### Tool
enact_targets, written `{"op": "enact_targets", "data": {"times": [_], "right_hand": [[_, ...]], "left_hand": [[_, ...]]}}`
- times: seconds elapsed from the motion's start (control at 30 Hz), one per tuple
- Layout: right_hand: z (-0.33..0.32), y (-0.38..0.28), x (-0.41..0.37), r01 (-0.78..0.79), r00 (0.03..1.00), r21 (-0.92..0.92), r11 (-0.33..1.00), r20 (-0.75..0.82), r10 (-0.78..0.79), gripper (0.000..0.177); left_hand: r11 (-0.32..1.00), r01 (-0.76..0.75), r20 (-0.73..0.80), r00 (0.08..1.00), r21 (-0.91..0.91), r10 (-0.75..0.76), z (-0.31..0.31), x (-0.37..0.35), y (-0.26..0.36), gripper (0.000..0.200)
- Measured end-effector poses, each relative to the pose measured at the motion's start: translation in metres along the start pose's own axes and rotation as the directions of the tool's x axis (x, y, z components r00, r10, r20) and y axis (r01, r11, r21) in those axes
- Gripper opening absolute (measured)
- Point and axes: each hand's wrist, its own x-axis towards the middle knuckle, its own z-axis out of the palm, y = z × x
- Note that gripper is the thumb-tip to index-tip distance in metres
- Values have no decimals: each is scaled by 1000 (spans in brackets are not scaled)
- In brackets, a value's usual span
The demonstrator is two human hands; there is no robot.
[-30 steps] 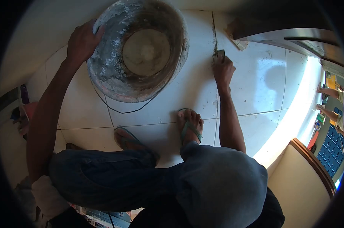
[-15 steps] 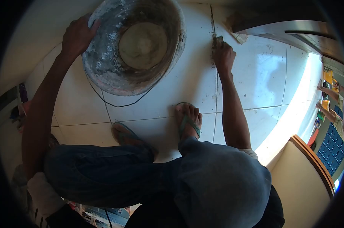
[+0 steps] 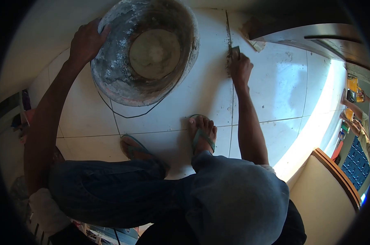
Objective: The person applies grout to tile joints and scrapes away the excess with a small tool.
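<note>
I squat on a white tiled floor (image 3: 201, 94). My left hand (image 3: 86, 40) grips the rim of a round, mortar-crusted bucket (image 3: 115, 77) that holds a pool of grey-brown mix (image 3: 154, 54). My right hand (image 3: 239, 67) holds a small flat scraper (image 3: 235, 50) pressed onto the dark, grout-smeared joint (image 3: 229, 32) between two tiles. My sandalled feet (image 3: 202, 132) rest on the tiles just below the bucket.
A thin black wire handle (image 3: 125, 115) loops on the floor under the bucket. A cabinet or door edge (image 3: 299, 34) stands at the top right, a wooden frame (image 3: 336, 175) at the lower right. Another person's arms (image 3: 352, 110) show at the far right.
My right hand with the scraper has shifted a little along the tile joint, first away, then slightly back. My left hand has kept its hold on the bucket rim.
</note>
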Motion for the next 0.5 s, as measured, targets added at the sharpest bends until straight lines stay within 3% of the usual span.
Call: {"op": "enact_targets", "data": {"times": [0.03, 0.07, 0.17, 0.23, 0.27, 0.33, 0.37, 0.47, 0.5], "right_hand": [[6, -6, 15, 67, 997, -40, 997, -27, -68, 41], [-4, -9, 25, -119, 987, 23, 993, 115, 116, 42], [-7, -8, 19, 3, 1000, -14, 1000, 8, -2, 42], [-21, -9, 16, -154, 978, 114, 982, 161, 134, 42], [-23, -14, 22, -147, 978, 109, 983, 166, 127, 42], [-17, -23, 30, -370, 925, 410, 834, 248, 289, 36], [-1, -16, 47, -400, 915, 631, 664, 320, 247, 29], [34, -18, 91, -475, 879, 571, 670, 343, 331, 24], [43, -16, 102, -448, 888, 447, 775, 324, 326, 24]], "left_hand": [[999, -33, 6, 999, 30, 33, 1, -2, -1, 57], [999, -39, 11, 999, 34, 39, -1, -2, -1, 57], [1000, -4, -17, 1000, -27, 4, -3, -1, 2, 56], [999, -15, -62, 998, -37, 13, 0, -4, 3, 55], [999, -6, -61, 998, -42, 4, 1, -4, 3, 55], [1000, -10, -9, 1000, 1, 10, -2, -5, 3, 57], [1000, -12, -8, 1000, 6, 12, -5, -5, 4, 57], [1000, 19, 50, 999, -16, -18, -11, -4, 9, 56], [1000, 12, 28, 1000, -27, -11, -11, -6, 11, 56]]}}
